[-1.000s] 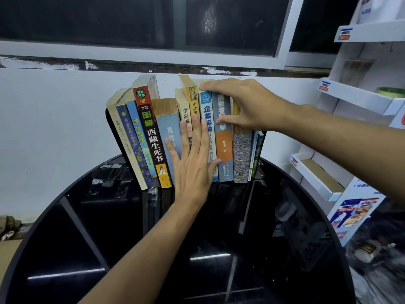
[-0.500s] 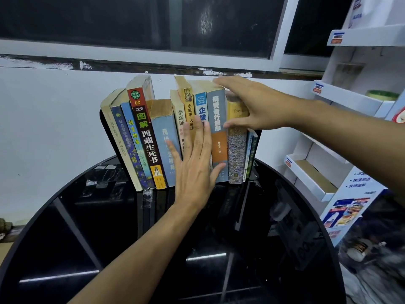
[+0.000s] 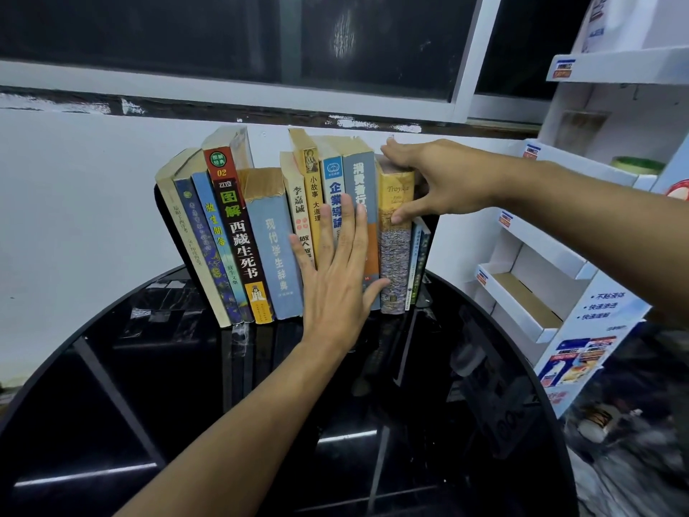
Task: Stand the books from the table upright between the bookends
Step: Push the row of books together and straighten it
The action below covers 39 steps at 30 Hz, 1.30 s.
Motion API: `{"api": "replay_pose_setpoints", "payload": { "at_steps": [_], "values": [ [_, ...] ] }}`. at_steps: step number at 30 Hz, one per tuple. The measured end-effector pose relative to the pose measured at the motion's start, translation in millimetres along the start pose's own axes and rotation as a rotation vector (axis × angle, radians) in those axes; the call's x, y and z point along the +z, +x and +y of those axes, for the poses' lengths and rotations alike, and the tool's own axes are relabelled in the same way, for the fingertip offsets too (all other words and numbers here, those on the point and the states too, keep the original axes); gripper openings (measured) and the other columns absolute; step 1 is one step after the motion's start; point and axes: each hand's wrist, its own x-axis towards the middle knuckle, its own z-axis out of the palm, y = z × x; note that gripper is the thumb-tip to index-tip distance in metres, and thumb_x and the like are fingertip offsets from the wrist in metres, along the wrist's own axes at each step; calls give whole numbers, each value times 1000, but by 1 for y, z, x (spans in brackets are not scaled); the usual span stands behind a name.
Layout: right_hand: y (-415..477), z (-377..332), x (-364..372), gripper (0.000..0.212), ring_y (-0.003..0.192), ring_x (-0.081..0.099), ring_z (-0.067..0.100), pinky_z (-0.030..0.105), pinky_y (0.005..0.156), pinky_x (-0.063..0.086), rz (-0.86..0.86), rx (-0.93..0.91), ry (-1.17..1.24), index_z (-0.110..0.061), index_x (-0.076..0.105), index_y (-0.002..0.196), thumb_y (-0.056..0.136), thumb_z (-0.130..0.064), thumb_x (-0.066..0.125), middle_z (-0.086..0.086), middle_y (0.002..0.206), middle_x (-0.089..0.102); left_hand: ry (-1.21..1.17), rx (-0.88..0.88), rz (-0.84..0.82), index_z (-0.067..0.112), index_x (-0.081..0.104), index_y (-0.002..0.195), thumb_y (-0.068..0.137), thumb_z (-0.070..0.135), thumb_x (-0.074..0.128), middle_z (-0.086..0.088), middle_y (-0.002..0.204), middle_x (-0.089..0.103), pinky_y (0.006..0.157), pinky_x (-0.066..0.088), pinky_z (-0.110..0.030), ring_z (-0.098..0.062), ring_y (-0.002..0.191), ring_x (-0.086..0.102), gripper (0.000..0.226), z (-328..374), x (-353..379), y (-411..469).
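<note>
Roughly twelve books [image 3: 276, 236], two hands [image 3: 335, 292] [image 3: 447, 181].

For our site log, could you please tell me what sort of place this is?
Probably a small shop corner or mock retail set: white cardboard display shelves with price tags and a product poster stand beside a glossy black round table, below a dark window.

Head-worn, facing books [image 3: 272, 248] (seemingly close).
</note>
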Motion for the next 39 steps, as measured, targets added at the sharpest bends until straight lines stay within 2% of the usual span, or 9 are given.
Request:
{"api": "replay_pose_setpoints", "payload": {
  "at_steps": [3,8,13,18,21,23,26,31,39],
  "values": [
    [0,1,3,77,125,54,18,34,107,42,11,-9,105,-14,48,144,79,-42,80,4,148,53,5,1,6,12,-3,161,86,64,63,-6,167,-19,117,-15,-62,-31,154,-15,112,-2,0,0],
    [2,3,8,93,142,42,15,34,116,38,47,3,250,-13,33,156,80,-31,82,2,161,35,8,-3,10,12,-3,161,86,64,63,-6,167,-17,118,-12,-63,-31,154,-16,113,-3,1,0],
    [5,5,12,93,145,36,13,32,113,43,43,-9,284,-16,31,157,80,-28,82,0,165,27,14,-10,15,12,-4,161,85,64,64,-5,166,-21,118,-11,-64,-30,153,-19,114,-3,2,0],
    [1,1,8,85,135,49,23,41,111,43,43,-53,195,-11,37,152,82,-35,78,3,155,46,17,-22,10,12,-6,161,83,63,66,-5,167,-18,118,-9,-65,-30,153,-20,117,0,2,0],
    [1,-1,6,115,131,47,13,22,108,33,-3,-49,103,-20,4,161,79,-40,81,-3,153,48,25,-6,3,12,-4,161,81,65,67,-9,169,-10,118,-10,-65,-31,154,-15,119,-2,1,-1],
    [3,-1,11,124,134,43,14,25,110,32,7,-69,70,-28,-6,161,76,-45,82,0,155,44,29,0,5,11,-1,161,80,66,68,-10,169,-7,118,-9,-65,-32,155,-12,120,-2,0,-1],
    [3,1,16,119,134,44,23,43,113,38,57,-94,27,-31,-2,161,78,-47,81,5,151,47,30,2,2,10,0,161,78,67,69,-10,169,-6,118,-6,-67,-33,155,-10,122,-2,1,-1],
    [-2,0,16,110,135,46,24,39,109,41,111,-95,52,-32,12,159,77,-42,85,5,150,50,44,0,1,12,-3,161,77,66,70,-6,168,-13,119,-1,-69,-30,154,-15,124,0,2,0],
    [-3,1,24,98,131,52,23,33,101,43,151,-79,118,-32,16,154,82,-33,83,4,152,47,60,-5,-15,14,-9,160,80,60,70,-4,167,-18,118,-5,-68,-31,154,-15,121,-1,6,0]
  ]
}}
